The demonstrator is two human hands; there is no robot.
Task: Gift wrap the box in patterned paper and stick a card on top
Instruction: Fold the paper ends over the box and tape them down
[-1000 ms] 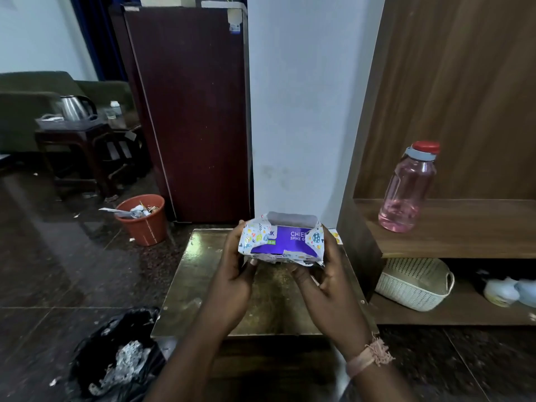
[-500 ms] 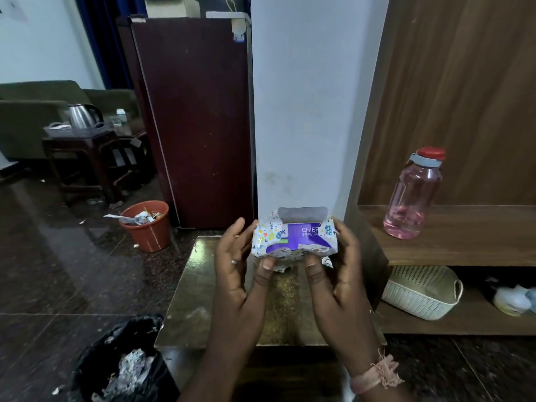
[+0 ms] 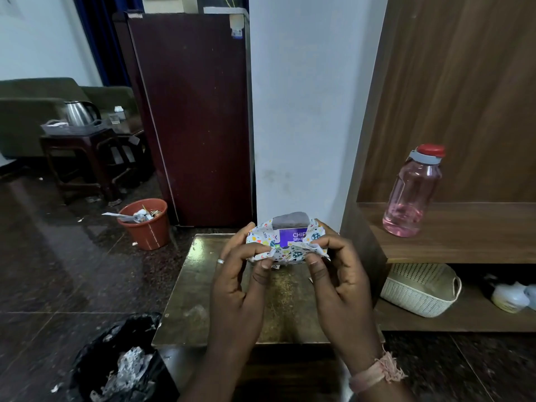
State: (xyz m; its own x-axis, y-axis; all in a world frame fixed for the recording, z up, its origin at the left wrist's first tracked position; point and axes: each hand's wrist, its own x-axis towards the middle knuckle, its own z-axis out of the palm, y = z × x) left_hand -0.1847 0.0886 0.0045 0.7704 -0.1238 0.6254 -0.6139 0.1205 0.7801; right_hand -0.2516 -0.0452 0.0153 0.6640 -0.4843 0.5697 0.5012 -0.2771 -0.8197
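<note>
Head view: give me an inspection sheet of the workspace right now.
Surface: worn brass-toned table, scuffed.
Job's things: purple box held above the table, only partly covered by patterned paper; no card seen.
Clutter: nothing seen on the table.
Grippers: left hand and right hand both pinch the paper's near flap.
Cables: nothing seen.
Surroundings: pink bottle on the shelf, white basket below it, orange bin, black rubbish bag, kettle.
</note>
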